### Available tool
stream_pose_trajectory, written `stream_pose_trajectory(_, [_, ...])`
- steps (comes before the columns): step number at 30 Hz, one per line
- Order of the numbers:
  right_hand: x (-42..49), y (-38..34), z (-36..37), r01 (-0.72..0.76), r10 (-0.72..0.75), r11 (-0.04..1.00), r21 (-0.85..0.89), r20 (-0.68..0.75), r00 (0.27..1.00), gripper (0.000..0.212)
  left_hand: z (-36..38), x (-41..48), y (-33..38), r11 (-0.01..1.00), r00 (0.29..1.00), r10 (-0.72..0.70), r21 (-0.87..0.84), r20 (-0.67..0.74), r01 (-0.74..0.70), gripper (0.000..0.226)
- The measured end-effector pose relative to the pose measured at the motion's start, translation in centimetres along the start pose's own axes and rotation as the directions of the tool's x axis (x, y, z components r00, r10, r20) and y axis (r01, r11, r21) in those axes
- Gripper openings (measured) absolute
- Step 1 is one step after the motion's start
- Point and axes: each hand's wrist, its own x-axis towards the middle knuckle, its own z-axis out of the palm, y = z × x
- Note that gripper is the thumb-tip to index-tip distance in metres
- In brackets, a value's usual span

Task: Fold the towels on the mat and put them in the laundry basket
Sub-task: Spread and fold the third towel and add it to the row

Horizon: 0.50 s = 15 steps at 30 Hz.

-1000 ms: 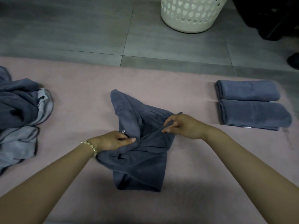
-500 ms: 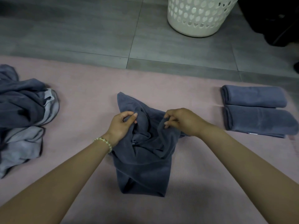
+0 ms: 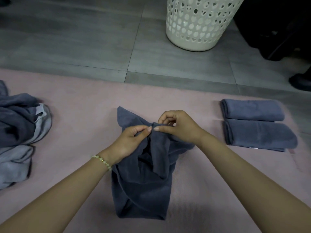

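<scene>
My left grip [image 3: 129, 140] and my right grip [image 3: 178, 126] meet over the middle of the pink mat [image 3: 84, 115]. Both pinch the same bunched edge of a dark grey towel [image 3: 143, 190]. On each, thumb and forefinger close on the cloth, their tips nearly touching those of the other grip, and the remaining fingers are curled. The pinched edge is raised, and the rest of the towel hangs crumpled from it. Its lower part lies on the mat between my forearms. A beaded bracelet [image 3: 102, 162] sits on my left wrist.

To my right on the mat lie the farther folded towel [image 3: 252, 110] and the nearer folded towel [image 3: 260, 133], side by side and touching. At the mat's left end is a heap of unfolded towels [image 3: 18, 125], some dark grey and some pale. The white laundry basket [image 3: 200, 26] stands on the grey tiled floor [image 3: 67, 39] beyond the mat, apart from it.
</scene>
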Motion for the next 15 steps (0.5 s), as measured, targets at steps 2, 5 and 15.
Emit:
stream_pose_trajectory(2, [0.0,-0.4,-0.1,-0.013,0.013,0.996,0.087,0.001,1.000,0.016,0.2,-0.3,0.8,1.000,1.000,0.010,0.002,-0.005,-0.010,0.027])
stream_pose_trajectory(5, [-0.2,-1.5,-0.9,-0.101,0.087,0.984,0.146,0.105,0.991,0.027,0.3,-1.1,2.3,0.998,0.998,0.063,0.023,0.007,-0.064,0.022])
stream_pose_trajectory(15, [-4.7,-11.7,-8.7,-0.180,0.179,0.983,0.028,0.052,0.983,0.008,-1.5,-3.8,14.0,0.948,0.967,0.224,0.256,-0.120,-0.188,0.008])
